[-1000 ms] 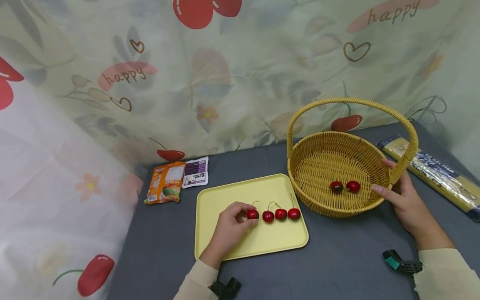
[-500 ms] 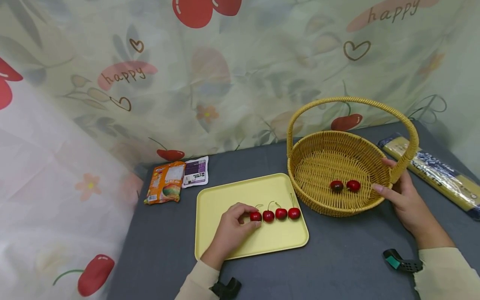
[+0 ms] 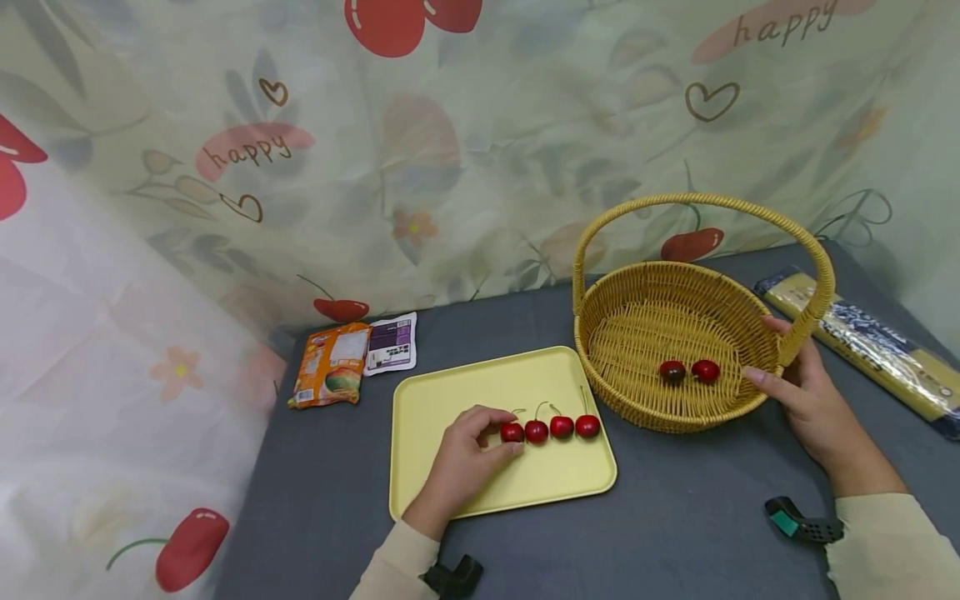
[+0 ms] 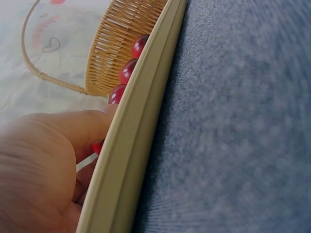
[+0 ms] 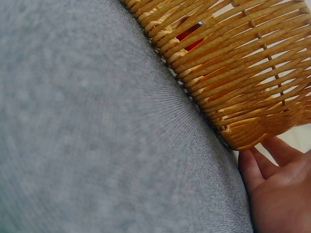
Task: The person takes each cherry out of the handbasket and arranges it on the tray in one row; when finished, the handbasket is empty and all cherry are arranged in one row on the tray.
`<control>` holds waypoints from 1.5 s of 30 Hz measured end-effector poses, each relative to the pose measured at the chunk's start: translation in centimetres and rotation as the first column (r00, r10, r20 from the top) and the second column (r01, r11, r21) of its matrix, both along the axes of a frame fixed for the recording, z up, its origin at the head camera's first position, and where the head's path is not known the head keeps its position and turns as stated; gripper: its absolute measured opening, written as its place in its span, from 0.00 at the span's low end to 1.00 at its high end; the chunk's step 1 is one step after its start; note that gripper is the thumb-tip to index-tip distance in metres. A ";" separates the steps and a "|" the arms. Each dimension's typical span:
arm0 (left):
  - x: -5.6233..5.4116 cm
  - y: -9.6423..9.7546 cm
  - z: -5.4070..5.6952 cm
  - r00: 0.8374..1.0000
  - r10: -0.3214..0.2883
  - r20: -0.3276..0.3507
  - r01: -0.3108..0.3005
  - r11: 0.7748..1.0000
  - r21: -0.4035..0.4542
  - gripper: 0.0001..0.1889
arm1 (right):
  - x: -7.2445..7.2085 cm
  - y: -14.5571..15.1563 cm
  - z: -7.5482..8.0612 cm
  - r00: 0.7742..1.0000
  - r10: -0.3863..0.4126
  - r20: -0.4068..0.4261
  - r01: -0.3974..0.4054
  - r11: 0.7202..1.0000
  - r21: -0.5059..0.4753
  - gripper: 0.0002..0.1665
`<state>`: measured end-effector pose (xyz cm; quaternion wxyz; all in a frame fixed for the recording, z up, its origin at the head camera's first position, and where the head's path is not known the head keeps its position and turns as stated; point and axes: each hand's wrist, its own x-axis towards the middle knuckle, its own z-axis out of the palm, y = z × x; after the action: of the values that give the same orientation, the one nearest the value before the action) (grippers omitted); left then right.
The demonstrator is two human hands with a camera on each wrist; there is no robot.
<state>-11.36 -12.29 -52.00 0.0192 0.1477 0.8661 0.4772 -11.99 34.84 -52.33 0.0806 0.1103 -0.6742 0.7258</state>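
Observation:
On a pale yellow tray (image 3: 431, 404), my left hand (image 3: 467, 457) pinches a red cherry (image 3: 512, 432) between thumb and fingers. That cherry is the leftmost of a row; beside it lie a second cherry (image 3: 536, 432), a third cherry (image 3: 562, 427) and a last cherry (image 3: 587, 427) at the tray's right side, all with stems. In the left wrist view the tray's raised edge (image 4: 127, 141) hides most of the pinched cherry. My right hand (image 3: 810, 408) grips the right rim of a wicker basket (image 3: 637, 325), thumb inside. Two cherries (image 3: 705, 372) lie in the basket.
An orange packet (image 3: 330, 367) and a purple-and-white packet (image 3: 392, 344) lie on the grey tabletop (image 3: 322, 483) at the left. A long gold-and-blue package (image 3: 870, 346) lies right of the basket. The basket's tall handle (image 3: 697, 200) arches up before a printed curtain (image 3: 480, 167).
My left hand has shifted slightly right with its cherry, which now sits close against the row. The right hand keeps its grip on the basket.

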 end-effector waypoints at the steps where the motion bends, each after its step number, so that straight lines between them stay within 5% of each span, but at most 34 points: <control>1: 0.0 0.0 0.0 1.000 0.001 0.000 -0.001 1.000 0.005 0.16 | 0.0 0.0 0.0 1.000 -0.001 0.001 0.001 1.000 0.002 0.43; 9: -0.1 0.0 0.0 0.996 0.074 0.052 -0.081 0.988 0.132 0.14 | 0.0 0.0 -0.1 1.000 -0.007 0.009 0.007 1.000 0.008 0.44; 14: -0.4 0.1 0.8 0.983 0.136 0.121 -0.164 0.951 0.263 0.17 | 0.0 0.1 0.0 1.000 -0.012 0.016 0.012 1.000 0.029 0.44; 20: -0.7 0.3 2.3 0.978 0.124 0.171 -0.182 0.904 0.388 0.27 | -0.1 0.1 0.0 1.000 -0.009 0.004 0.008 1.000 0.024 0.43; 24: -1.0 0.8 3.7 0.984 0.062 0.167 -0.132 0.883 0.451 0.30 | 0.0 0.1 0.1 1.000 -0.007 0.000 0.007 1.000 0.024 0.43; 31: -1.8 2.7 6.4 0.986 -0.117 0.122 0.041 0.866 0.499 0.34 | 0.0 0.0 0.0 1.000 0.002 -0.004 -0.002 1.000 0.011 0.43; 39: -3.2 6.0 9.0 0.961 -0.269 0.059 0.199 0.825 0.529 0.37 | 0.0 0.1 0.0 1.000 -0.008 0.002 0.008 1.000 0.027 0.43; 45: -4.0 8.6 9.9 0.936 -0.349 0.048 0.276 0.811 0.515 0.42 | 0.0 0.1 0.1 1.000 -0.009 0.006 0.009 1.000 0.029 0.43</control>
<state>-15.40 -3.72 -42.09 0.1193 0.2544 0.6726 0.6846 -11.94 34.91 -52.28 0.0801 0.1063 -0.6855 0.7158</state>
